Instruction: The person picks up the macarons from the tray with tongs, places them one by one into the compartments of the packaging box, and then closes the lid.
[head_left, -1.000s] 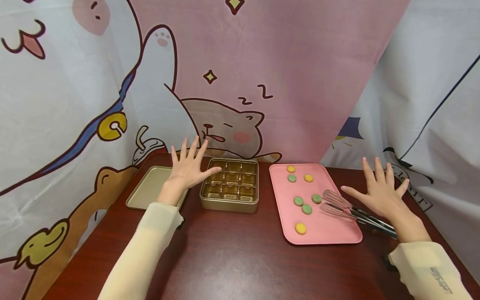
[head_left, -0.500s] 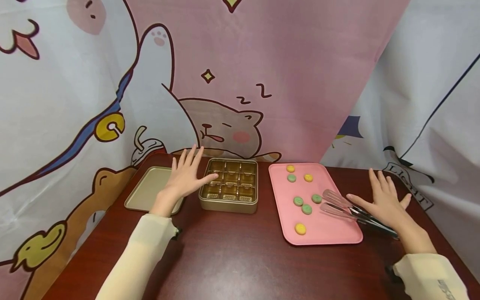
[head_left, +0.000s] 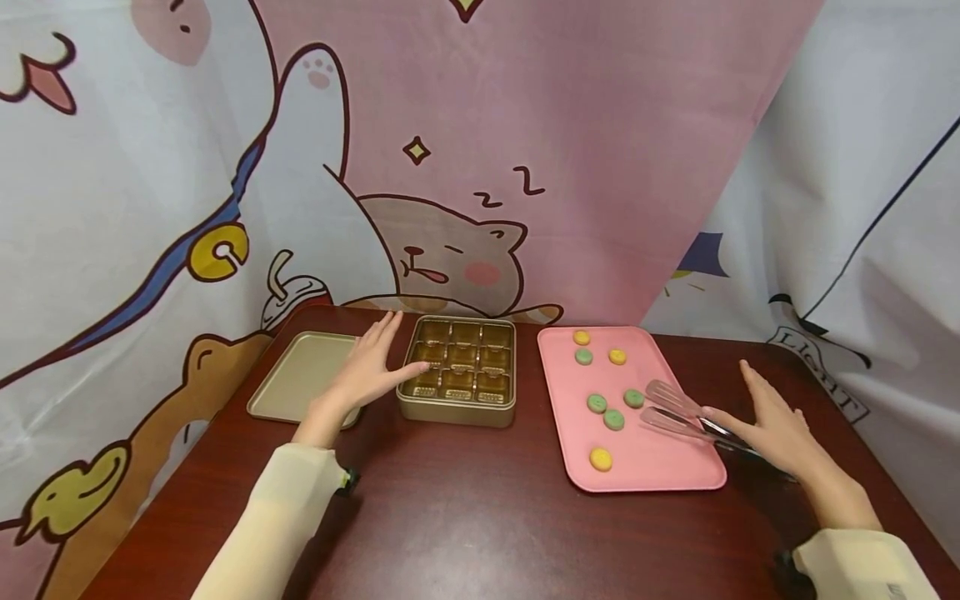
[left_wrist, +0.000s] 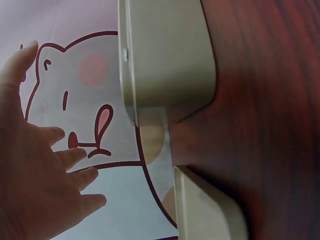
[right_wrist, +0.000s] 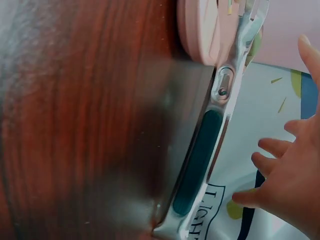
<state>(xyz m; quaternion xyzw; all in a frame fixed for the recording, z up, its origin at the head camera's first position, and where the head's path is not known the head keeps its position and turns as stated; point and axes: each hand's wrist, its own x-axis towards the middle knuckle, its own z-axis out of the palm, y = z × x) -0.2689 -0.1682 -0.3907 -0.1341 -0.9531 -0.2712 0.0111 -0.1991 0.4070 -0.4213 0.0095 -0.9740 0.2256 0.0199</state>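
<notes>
My left hand [head_left: 360, 375], fingers straight and thumb spread, hovers between a flat gold tin lid [head_left: 288, 379] and an open gold tin [head_left: 457, 412] with a clear divided insert. The left wrist view shows that hand [left_wrist: 45, 170] apart from the tin's side [left_wrist: 170, 55]. Above the tongs at the right, my right hand [head_left: 780, 429] also has its fingers extended. Metal tongs with clear tips [head_left: 675, 404] lie partly on a pink tray [head_left: 637, 462]; their dark green grip [right_wrist: 197, 162] appears beside the right hand [right_wrist: 290, 170] in the right wrist view. Neither hand holds anything.
Several small round macaron-like pieces, green [head_left: 613, 419] and yellow [head_left: 601, 459], are scattered on the pink tray. Dark reddish wooden table [head_left: 465, 517] runs beneath everything. A cartoon-printed cloth [head_left: 600, 167] hangs behind the table and along its sides.
Both hands have sunk lower, the left drifting slightly left and the right slightly right. Their fingers look less spread, turned more edge-on. Tin, lid, tray and tongs have stayed put.
</notes>
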